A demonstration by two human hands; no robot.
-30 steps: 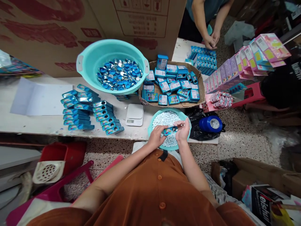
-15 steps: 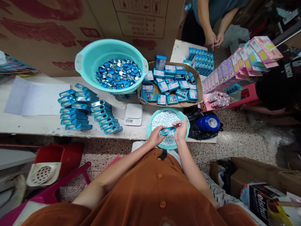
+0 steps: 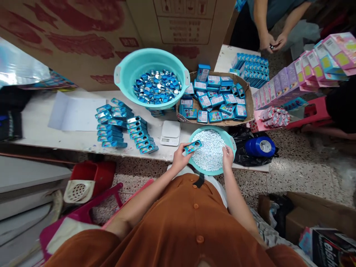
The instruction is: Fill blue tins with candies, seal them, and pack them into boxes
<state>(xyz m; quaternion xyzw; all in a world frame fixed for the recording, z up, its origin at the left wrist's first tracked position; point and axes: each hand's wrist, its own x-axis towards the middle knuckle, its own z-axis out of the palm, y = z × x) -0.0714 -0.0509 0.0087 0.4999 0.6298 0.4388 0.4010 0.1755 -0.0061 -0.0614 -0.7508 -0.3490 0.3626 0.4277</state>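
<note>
Blue box [image 3: 192, 147] over pellet bowl's rim [image 3: 226, 137], scale [image 3: 170, 130] beside, open carton [image 3: 249, 102] behind

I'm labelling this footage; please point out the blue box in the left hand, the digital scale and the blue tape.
Held blue box [image 3: 191, 147], head view: printed face.
Digital scale [image 3: 170, 129], head view: white platform.
Blue tape [image 3: 257, 147], head view: blue side.

Letters "eis" show on a black box [image 3: 331, 247].
</note>
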